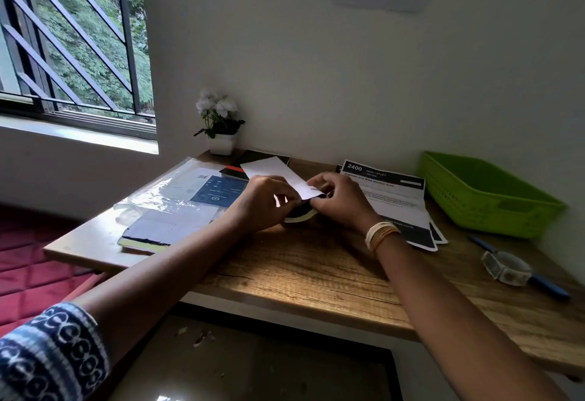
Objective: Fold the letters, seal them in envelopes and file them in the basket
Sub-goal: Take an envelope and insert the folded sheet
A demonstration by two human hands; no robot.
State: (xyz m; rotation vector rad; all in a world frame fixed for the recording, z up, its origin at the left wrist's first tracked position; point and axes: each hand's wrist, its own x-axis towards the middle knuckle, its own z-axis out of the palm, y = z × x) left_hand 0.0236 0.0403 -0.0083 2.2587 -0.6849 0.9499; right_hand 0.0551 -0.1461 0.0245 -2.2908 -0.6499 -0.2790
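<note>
Centre frame: left hand [269,199] & right hand [337,199] both pinch white envelope [278,176], working folded letter [300,212] into it. Risk: letter jams at mouth, crumples or tears flap. Green basket [487,207] far right, well apart; unfolded letters [395,201] beside it.

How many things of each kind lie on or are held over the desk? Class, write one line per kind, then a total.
Green basket: 1
Potted plant: 1
Tape roll: 1
Blue pen: 1
White envelope, held by the left hand and right hand: 1
Printed sheets, at least: 2
Plastic-wrapped packet: 1
Total: 8
</note>
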